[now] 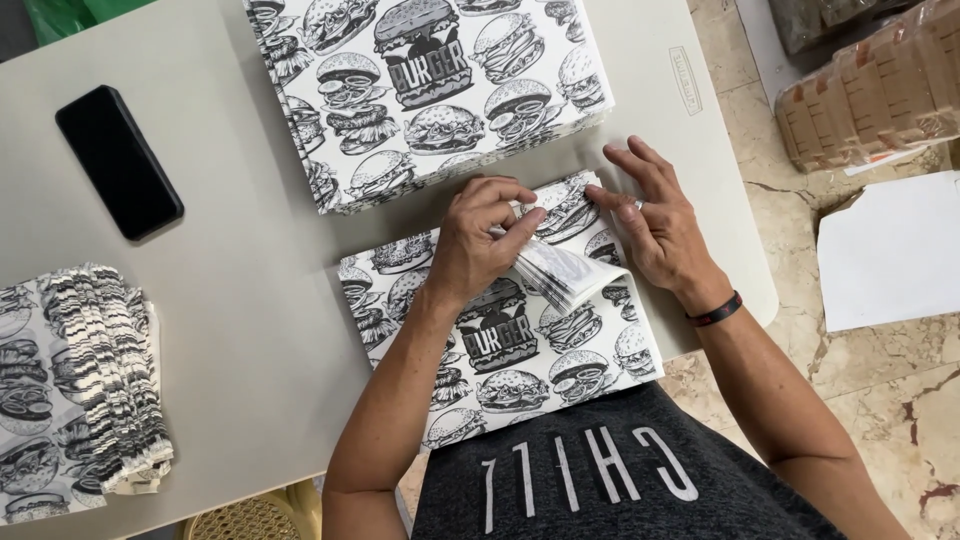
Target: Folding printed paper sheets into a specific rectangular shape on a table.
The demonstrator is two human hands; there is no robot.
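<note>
Two hands work one stack of burger-printed paper sheets [500,350] at the table's [250,330] six o'clock edge. Left hand [480,240] pinches lifted sheet corners; right hand [655,220], at its three o'clock, lies open, fingers spread on the stack. Another printed stack [430,90] sits at twelve o'clock, a black phone [118,160] at ten.

L hand [480,240] lifts corners of burger-print paper stack [510,340] at table [250,300] edge, 6 o'clock; R hand [655,215] lies flat on it, w/ black wristband [715,311]. Bigger stack [430,90] at 12, black phone [118,160] at 10, fanned sheets [75,385] at 8.
</note>
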